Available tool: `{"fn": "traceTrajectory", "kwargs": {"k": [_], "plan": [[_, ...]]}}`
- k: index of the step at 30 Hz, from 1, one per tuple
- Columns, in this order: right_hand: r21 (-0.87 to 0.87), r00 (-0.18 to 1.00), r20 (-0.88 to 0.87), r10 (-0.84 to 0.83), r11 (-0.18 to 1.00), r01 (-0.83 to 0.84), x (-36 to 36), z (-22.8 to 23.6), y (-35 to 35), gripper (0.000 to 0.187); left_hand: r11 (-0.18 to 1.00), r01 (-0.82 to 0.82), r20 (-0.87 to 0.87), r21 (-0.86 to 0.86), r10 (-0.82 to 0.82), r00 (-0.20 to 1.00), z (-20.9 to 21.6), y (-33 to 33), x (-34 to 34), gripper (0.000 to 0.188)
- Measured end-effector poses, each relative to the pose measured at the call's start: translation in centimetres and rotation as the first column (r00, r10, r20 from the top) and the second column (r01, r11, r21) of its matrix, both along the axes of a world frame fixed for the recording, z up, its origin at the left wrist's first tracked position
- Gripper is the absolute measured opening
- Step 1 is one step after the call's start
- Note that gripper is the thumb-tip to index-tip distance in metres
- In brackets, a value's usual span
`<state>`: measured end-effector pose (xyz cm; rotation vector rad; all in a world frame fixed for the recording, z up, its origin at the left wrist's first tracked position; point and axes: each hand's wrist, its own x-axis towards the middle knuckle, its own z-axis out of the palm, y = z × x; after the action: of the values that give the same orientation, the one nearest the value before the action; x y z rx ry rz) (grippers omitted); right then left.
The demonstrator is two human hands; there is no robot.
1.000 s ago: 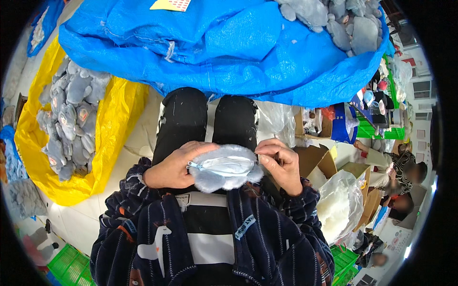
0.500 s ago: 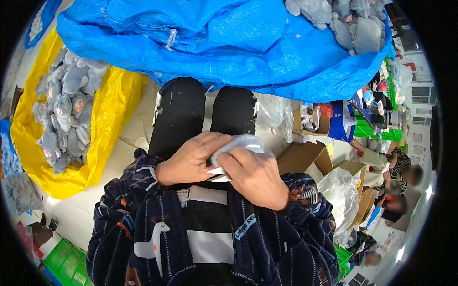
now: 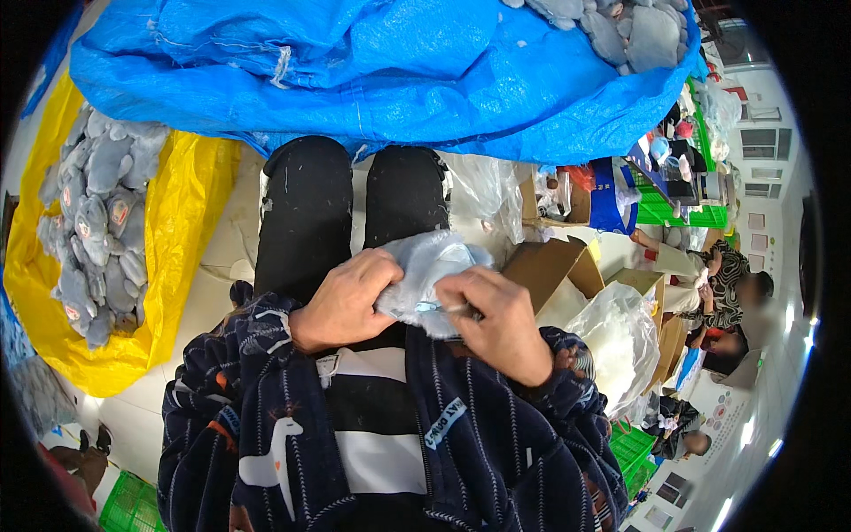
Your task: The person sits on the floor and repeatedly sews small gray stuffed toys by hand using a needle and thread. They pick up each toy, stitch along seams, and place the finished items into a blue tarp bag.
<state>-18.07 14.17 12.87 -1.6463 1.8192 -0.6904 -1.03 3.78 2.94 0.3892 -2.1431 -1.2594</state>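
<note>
Above my lap I hold a grey plush toy point(image 3: 417, 266), soft and loosely shaped, with a paler inner side or patch showing. My left hand point(image 3: 344, 306) grips its left edge between thumb and fingers. The curled fingers of my right hand point(image 3: 501, 324) pinch at the pale part on its right side. A small light-blue bit shows near those fingertips; what it is I cannot make out. Both hands are closed, and the plush covers some of the left fingertips.
A yellow sack point(image 3: 191, 204) of grey plush toys point(image 3: 93, 222) stands at left. Across the front lies a big blue sack point(image 3: 372, 80) with more plush toys point(image 3: 651, 35). Cardboard boxes point(image 3: 554, 270) and a clear plastic bag point(image 3: 612, 337) are at right, people point(image 3: 740, 288) beyond.
The plush toy was mostly covered by my hands; now it is spread wider between them. My right hand has moved right, away from my left. A white pointed piece under the hands no longer shows.
</note>
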Motion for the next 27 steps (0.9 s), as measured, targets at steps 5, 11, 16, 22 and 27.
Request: {"fn": "traceTrajectory", "kwargs": {"k": [5,11,16,22,27], "plan": [[-0.017,0.999,0.011,0.040,0.999,-0.040,-1.6,-2.0,-2.0,0.023,0.987,0.065,-0.032,0.150,-0.061,0.998,-0.6,-0.6,1.3,0.032],[-0.078,0.971,-0.088,0.222,0.970,-0.229,-1.0,-3.7,-3.8,0.027,0.957,0.117,-0.042,0.264,-0.110,0.993,-1.3,-1.7,2.4,0.030],[0.086,0.897,0.230,0.378,0.910,-0.405,-2.6,-5.3,-5.4,0.019,0.929,0.210,-0.034,0.305,-0.210,0.977,-1.7,-2.0,2.7,0.029],[0.174,0.778,0.498,0.382,0.835,-0.522,-3.1,-6.3,-5.9,0.014,0.910,0.296,-0.041,0.291,-0.297,0.954,-1.6,-2.4,2.4,0.028],[0.215,0.846,0.335,0.413,0.841,-0.496,-1.9,-7.4,-6.6,0.016,0.903,0.274,0.027,0.330,-0.300,0.954,-2.0,-2.4,2.7,0.029]]}}
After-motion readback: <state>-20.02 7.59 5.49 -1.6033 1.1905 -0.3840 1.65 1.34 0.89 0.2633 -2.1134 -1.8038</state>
